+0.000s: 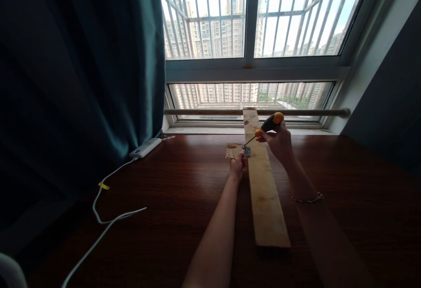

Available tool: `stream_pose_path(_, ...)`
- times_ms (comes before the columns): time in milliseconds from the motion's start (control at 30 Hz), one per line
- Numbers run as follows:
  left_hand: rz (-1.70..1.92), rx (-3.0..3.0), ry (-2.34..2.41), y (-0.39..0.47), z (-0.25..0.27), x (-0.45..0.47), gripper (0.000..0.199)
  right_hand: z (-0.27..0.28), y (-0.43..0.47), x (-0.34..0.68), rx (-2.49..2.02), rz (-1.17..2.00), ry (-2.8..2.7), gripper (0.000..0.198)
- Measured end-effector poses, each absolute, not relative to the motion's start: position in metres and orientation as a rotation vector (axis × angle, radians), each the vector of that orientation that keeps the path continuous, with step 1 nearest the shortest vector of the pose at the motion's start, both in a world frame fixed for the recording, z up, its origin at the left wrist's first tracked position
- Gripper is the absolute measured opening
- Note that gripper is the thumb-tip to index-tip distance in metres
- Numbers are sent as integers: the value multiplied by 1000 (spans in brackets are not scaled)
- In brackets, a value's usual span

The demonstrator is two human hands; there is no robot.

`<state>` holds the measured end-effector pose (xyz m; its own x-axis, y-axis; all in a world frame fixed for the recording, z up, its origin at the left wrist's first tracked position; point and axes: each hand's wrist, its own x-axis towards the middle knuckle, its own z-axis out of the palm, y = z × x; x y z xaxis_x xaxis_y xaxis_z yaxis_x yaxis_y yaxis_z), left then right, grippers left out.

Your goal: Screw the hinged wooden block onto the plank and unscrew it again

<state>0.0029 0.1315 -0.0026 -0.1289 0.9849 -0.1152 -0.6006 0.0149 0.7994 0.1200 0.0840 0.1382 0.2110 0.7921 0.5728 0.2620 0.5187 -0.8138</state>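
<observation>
Right hand (279, 143) has a screwdriver (270, 123) in its fingertips, pinched around the orange collar where handle meets shaft. From that hand, the butt of the handle sits up at 12 o'clock and the tip reaches off to about 9. Tool's tilted, long axis running roughly 2 to 8 o'clock, tip pointing at 8, right at a metal hinge (246, 151). Can't tell if it's properly seated in a screw, too small.

Left hand (237, 166) is at 7 o'clock from the hinge, thumb right up by it. Some fingers are hidden, so no clue whether it's actually clamping anything.

Hinge sits by the edge of a long plank (266, 191), which runs about 12 to 6 on the brown tabletop (184, 200). A short wood piece (232, 151) sticks out on the plank's 9 o'clock side.
</observation>
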Motion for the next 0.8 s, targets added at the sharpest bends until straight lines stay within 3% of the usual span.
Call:
stream_pose_path(467, 1513, 616, 857, 130, -2, 3, 26, 139, 84, 120, -988, 456, -1374, 61)
stream_pose_path(800, 1534, 624, 842, 129, -1, 3, 31, 124, 98, 126, -1132, 187, -1294, 56)
